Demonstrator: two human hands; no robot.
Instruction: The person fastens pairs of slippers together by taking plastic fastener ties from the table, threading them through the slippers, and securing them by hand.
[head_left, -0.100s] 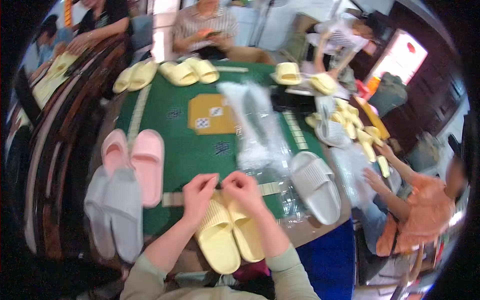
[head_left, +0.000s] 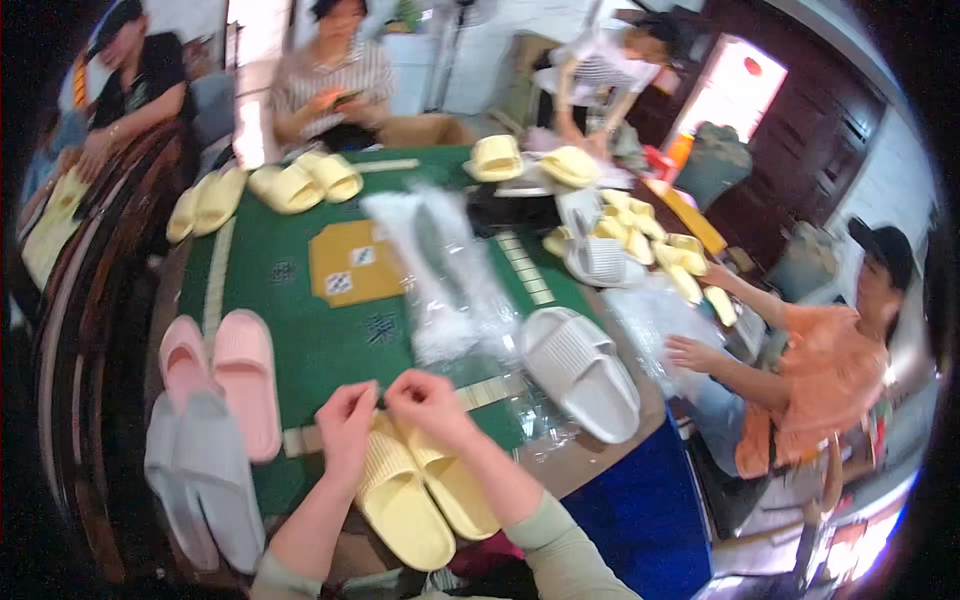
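Yellow slippers (head_left: 425, 490) beneath both hands

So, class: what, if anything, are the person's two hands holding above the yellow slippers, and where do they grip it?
It cannot be told. The left hand and right hand pinch fingertips together over the yellow slippers, but whatever lies between them is too small and blurred.

My left hand (head_left: 345, 420) and right hand (head_left: 430, 400) are pinched together over the yellow slippers (head_left: 420, 490) on the green table (head_left: 300, 340), pink slippers (head_left: 225, 380) just left.
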